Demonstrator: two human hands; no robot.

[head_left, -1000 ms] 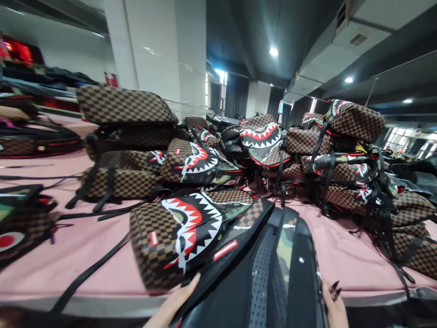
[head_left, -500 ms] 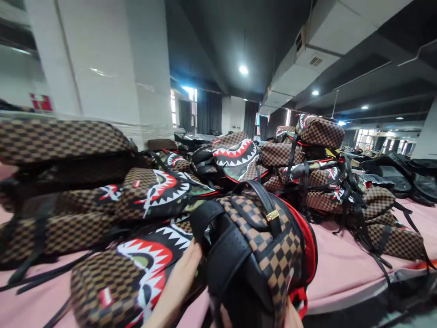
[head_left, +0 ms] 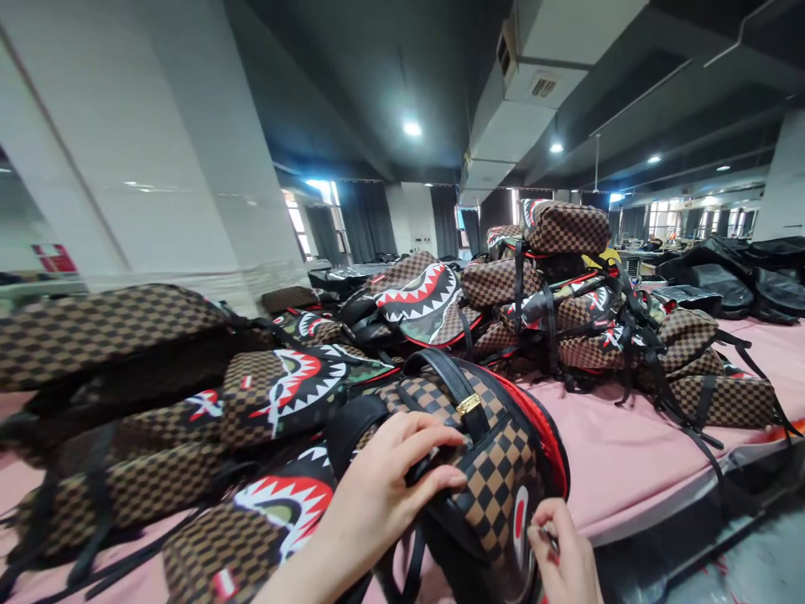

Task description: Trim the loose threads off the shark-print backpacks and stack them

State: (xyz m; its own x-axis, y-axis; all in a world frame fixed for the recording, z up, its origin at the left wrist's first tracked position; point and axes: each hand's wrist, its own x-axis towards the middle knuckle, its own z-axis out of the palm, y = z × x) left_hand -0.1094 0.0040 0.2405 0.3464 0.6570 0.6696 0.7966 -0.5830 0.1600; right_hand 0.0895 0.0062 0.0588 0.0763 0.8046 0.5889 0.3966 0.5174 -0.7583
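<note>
A brown-and-black checkered backpack with a black top handle, gold buckle and red lining along its edge stands tilted in front of me. My left hand is closed over its upper back near the black shoulder straps, thumb and fingers curled on the bag. Low on the right, my right hand is closed beside a red-and-white oval patch. Between its fingers a small dark, shiny thing shows, too little to name. Just left, a checkered backpack with a shark-mouth print lies on the pink table.
More checkered backpacks are heaped across the pink tabletop, with a taller stack at the back right. Straps hang toward the table's edge. Black bags lie farther right. A white pillar rises at left.
My left hand has moved up from beside the straps onto the backpack's upper back. The right hand has come into fuller view at its right side. The backpack appears slightly lower and farther left.
</note>
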